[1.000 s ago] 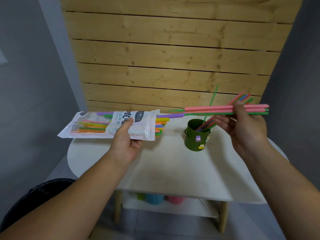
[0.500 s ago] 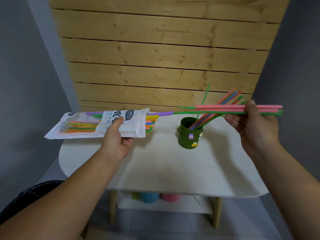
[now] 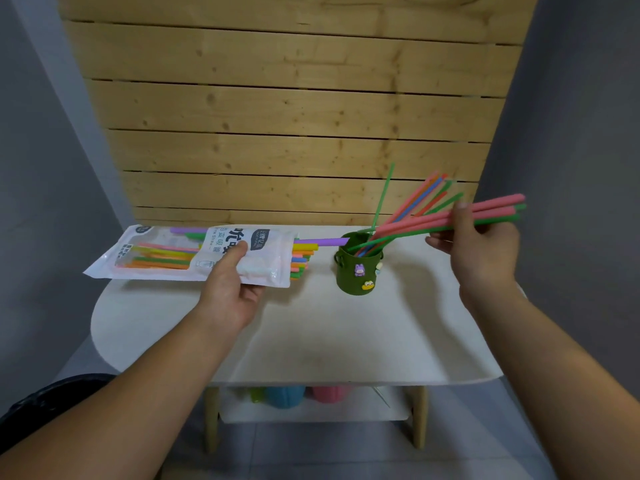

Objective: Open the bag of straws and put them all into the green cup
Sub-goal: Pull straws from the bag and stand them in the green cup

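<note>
Your right hand [image 3: 481, 244] pinches a bunch of pink and green straws [image 3: 415, 222] lying almost level, long axis left to right, their tips at the mouth of the green cup [image 3: 358, 271], which stands on the desk [image 3: 311, 334] between your hands, nearer the right. Your left hand [image 3: 235, 282] grips the bag [image 3: 166, 254], mouth toward the cup.

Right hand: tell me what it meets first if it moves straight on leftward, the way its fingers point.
The right hand would probably meet the leaning straws in the cup first; depth is unclear.
</note>
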### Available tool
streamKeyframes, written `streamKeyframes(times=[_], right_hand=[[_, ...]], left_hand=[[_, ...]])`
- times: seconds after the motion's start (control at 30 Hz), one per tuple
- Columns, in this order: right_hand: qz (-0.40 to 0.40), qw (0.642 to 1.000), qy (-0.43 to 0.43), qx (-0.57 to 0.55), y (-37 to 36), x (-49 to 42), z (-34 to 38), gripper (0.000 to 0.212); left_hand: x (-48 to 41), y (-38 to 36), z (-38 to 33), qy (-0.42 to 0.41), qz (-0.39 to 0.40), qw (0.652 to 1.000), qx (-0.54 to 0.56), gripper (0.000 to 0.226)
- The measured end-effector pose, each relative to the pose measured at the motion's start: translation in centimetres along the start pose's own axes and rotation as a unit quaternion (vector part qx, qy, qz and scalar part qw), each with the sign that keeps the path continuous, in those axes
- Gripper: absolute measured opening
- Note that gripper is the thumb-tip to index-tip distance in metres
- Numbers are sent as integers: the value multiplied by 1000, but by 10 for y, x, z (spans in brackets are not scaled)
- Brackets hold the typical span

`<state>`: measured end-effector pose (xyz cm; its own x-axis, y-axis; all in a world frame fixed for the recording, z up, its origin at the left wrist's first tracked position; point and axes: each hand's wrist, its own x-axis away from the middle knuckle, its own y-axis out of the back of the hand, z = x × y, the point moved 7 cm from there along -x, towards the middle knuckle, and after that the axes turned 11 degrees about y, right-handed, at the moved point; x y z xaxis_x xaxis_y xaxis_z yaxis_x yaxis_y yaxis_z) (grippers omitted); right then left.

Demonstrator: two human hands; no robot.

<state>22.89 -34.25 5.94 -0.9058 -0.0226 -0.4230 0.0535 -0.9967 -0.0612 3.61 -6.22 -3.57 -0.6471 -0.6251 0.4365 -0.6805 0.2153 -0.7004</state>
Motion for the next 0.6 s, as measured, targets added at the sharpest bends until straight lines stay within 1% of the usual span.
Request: streamKeyframes(times=[0.1,0.23,0.33,0.4,0.5,0.6], right_hand=[[41,998,25,33,-18,1,1,21],[83,992,34,92,-41,1,-5,22],[95,988,18,123,-52,0,-13,25],[106,985,3,137,-58,-2,-17,25],[133,982,-23,130,-66,-5,-25,20],[168,976,-58,128,-70,-8,-31,12]], left_hand=[[1,-2,4,3,5,1000,-13,43],[3,-4,5,-1,9,1000,-18,42],[3,-4,3,-4,12,1000,-23,41],[3,-3,2,-4,14,1000,-26,37],[2,-4,2,-2,18,999,-33,29],[3,-4,2,-2,20,999,-39,29]])
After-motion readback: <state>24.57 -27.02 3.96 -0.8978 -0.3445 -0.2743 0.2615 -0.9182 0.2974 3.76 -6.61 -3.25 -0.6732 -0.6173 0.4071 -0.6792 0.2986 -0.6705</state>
